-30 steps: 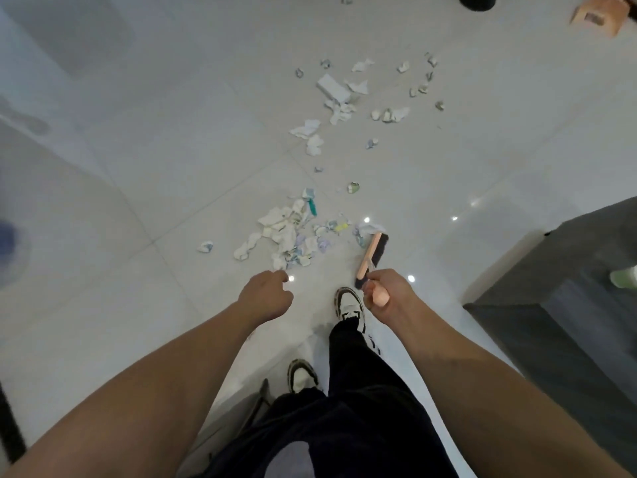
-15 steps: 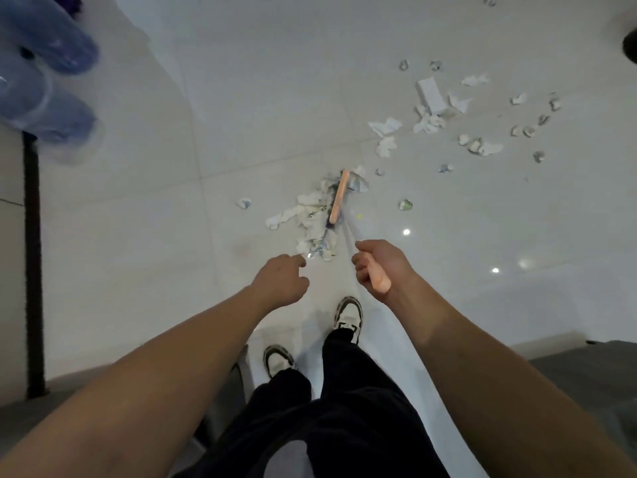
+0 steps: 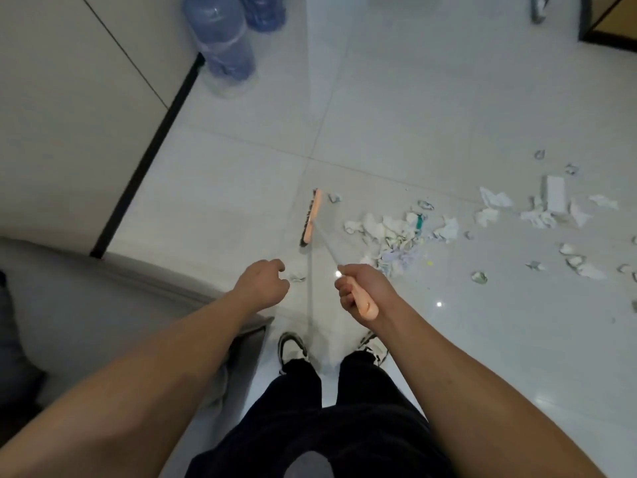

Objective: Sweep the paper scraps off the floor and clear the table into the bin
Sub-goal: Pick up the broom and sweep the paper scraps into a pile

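Note:
My right hand (image 3: 358,288) grips the peach handle end of a broom whose thin pale shaft runs up and left to its peach head (image 3: 311,217) on the white tile floor. The head lies left of a heap of paper scraps (image 3: 393,236). More scraps (image 3: 551,208) spread to the right, and one small scrap (image 3: 333,198) sits just right of the head's far end. My left hand (image 3: 263,282) hovers beside the shaft, fingers loosely curled, holding nothing.
Two blue water jugs (image 3: 224,46) stand by the wall at the top left. A grey sofa (image 3: 69,305) fills the lower left. A dark-framed piece of furniture (image 3: 606,25) is at the top right. My shoes (image 3: 293,348) are below my hands.
The view has swung left, bringing the jugs and sofa in. The broom head has moved from the middle of the scrap heap to its left side. My left hand stays off the shaft.

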`<action>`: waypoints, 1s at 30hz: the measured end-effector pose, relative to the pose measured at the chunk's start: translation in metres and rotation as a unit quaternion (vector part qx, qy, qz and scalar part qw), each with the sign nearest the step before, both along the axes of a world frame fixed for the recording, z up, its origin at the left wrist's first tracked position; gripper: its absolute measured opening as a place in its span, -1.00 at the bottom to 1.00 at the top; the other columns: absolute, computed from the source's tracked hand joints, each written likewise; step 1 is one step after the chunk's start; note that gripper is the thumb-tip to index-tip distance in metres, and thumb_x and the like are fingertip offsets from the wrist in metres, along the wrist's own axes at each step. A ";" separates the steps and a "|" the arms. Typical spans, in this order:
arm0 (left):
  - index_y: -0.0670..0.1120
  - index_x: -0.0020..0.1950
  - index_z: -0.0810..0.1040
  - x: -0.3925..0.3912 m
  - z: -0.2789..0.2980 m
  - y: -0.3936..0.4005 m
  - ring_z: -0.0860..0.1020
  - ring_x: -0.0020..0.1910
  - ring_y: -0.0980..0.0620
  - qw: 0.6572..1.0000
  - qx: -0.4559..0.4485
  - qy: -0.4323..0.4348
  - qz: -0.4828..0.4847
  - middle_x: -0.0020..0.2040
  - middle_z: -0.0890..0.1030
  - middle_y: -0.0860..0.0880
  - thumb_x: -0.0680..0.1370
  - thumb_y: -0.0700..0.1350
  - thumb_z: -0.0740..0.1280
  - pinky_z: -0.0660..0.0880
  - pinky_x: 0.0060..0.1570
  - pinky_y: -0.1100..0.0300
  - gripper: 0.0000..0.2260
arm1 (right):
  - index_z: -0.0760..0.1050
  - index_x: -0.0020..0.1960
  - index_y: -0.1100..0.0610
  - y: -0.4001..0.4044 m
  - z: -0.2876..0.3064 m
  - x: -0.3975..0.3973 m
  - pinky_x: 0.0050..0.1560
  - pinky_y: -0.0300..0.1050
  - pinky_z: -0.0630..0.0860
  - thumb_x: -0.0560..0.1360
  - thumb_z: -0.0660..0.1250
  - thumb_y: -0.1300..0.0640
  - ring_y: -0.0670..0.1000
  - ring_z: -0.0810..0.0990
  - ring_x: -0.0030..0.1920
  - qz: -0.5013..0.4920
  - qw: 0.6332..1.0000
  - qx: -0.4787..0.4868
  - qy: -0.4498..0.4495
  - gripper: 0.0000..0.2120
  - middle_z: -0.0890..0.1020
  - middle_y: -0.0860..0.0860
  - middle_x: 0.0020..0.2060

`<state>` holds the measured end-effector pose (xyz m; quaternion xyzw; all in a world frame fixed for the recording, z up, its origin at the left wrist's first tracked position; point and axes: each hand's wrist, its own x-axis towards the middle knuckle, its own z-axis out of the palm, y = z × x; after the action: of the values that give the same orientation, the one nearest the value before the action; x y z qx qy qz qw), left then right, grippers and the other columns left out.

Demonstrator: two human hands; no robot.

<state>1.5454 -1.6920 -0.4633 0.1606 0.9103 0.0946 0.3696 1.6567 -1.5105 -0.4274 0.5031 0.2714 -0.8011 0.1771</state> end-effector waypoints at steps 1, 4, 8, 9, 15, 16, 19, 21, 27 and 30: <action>-0.05 0.39 0.42 -0.001 -0.001 -0.018 0.43 0.28 -0.09 1.000 -0.007 -0.004 0.014 0.32 0.48 -0.12 0.53 -0.04 0.25 0.34 0.19 0.15 -0.58 | 0.30 0.00 0.14 -0.015 -0.003 -0.003 -0.67 -0.32 0.24 0.61 0.21 0.23 -0.10 0.25 -0.59 0.011 1.000 -0.014 -0.002 -0.93 0.30 0.01 -0.46; -0.07 0.41 0.41 -0.004 0.000 -0.058 0.41 0.30 -0.11 0.999 -0.024 -0.014 0.042 0.34 0.47 -0.14 0.53 -0.05 0.24 0.35 0.22 0.12 -0.57 | 0.34 0.07 0.15 -0.053 -0.011 -0.006 -0.66 -0.33 0.26 0.61 0.21 0.24 -0.10 0.27 -0.58 0.040 0.998 -0.040 -0.012 -0.93 0.30 0.01 -0.46; -0.09 0.40 0.42 -0.005 -0.003 -0.080 0.41 0.32 -0.14 0.998 -0.042 -0.010 0.054 0.34 0.48 -0.16 0.52 -0.07 0.24 0.35 0.22 0.10 -0.57 | 0.30 0.17 0.15 -0.080 -0.021 0.000 -0.69 -0.34 0.25 0.62 0.19 0.26 -0.11 0.28 -0.62 0.056 0.995 -0.074 -0.040 -0.85 0.28 0.00 -0.45; -0.09 0.40 0.42 -0.003 -0.004 -0.079 0.41 0.32 -0.14 0.998 -0.042 -0.011 0.054 0.34 0.48 -0.16 0.52 -0.06 0.24 0.35 0.23 0.10 -0.57 | 0.29 0.16 0.14 -0.080 -0.023 0.003 -0.69 -0.34 0.25 0.62 0.19 0.26 -0.11 0.29 -0.63 0.057 0.994 -0.077 -0.048 -0.85 0.28 0.00 -0.44; -0.10 0.39 0.43 0.017 -0.011 -0.030 0.43 0.28 -0.12 0.999 -0.018 -0.035 0.019 0.32 0.49 -0.17 0.52 -0.07 0.24 0.36 0.16 0.13 -0.57 | 0.44 0.03 0.26 -0.036 -0.026 0.041 -0.61 -0.26 0.26 0.52 0.32 0.29 -0.05 0.30 -0.58 0.128 0.986 0.059 -0.087 -0.89 0.40 0.08 -0.49; -0.10 0.39 0.42 0.020 -0.011 -0.017 0.44 0.28 -0.12 0.999 -0.015 -0.037 0.011 0.32 0.49 -0.16 0.52 -0.07 0.24 0.36 0.16 0.13 -0.57 | 0.46 0.03 0.28 -0.024 -0.025 0.047 -0.60 -0.26 0.27 0.51 0.33 0.28 -0.05 0.30 -0.59 0.123 0.985 0.072 -0.092 -0.87 0.41 0.08 -0.49; -0.08 0.39 0.42 0.027 -0.009 0.030 0.44 0.28 -0.11 0.999 -0.010 -0.032 -0.007 0.33 0.49 -0.14 0.52 -0.06 0.25 0.36 0.16 0.13 -0.57 | 0.49 0.05 0.31 0.021 -0.023 0.070 -0.61 -0.25 0.28 0.49 0.37 0.28 -0.05 0.34 -0.61 0.101 0.983 0.100 -0.112 -0.83 0.44 0.09 -0.49; -0.06 0.39 0.42 0.032 -0.007 0.066 0.44 0.28 -0.11 1.000 -0.006 -0.022 -0.021 0.33 0.49 -0.13 0.52 -0.06 0.25 0.36 0.17 0.13 -0.58 | 0.51 0.03 0.32 0.055 -0.022 0.087 -0.62 -0.27 0.28 0.48 0.39 0.29 -0.05 0.35 -0.62 0.083 0.983 0.113 -0.122 -0.84 0.46 0.09 -0.50; -0.05 0.38 0.45 0.059 -0.002 0.186 0.46 0.24 -0.08 0.995 0.009 -0.003 -0.099 0.29 0.52 -0.10 0.52 -0.07 0.26 0.33 0.02 0.20 -0.59 | 0.51 -0.16 0.30 0.163 -0.023 0.144 -0.66 -0.28 0.24 0.45 0.41 0.30 -0.02 0.35 -0.59 0.018 0.982 0.121 -0.143 -0.92 0.47 0.15 -0.43; -0.04 0.38 0.44 0.078 0.002 0.239 0.46 0.24 -0.08 0.990 0.030 -0.007 -0.140 0.28 0.51 -0.10 0.52 -0.06 0.27 0.36 0.06 0.18 -0.58 | 0.54 -0.08 0.29 0.214 -0.019 0.169 -0.67 -0.28 0.24 0.46 0.40 0.29 -0.04 0.36 -0.62 -0.003 0.980 0.127 -0.156 -0.92 0.48 0.14 -0.43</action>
<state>1.6238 -1.4526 -0.4618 0.2973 0.8728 0.0703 0.3807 1.8260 -1.2970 -0.4468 0.6413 0.3382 -0.6724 0.1492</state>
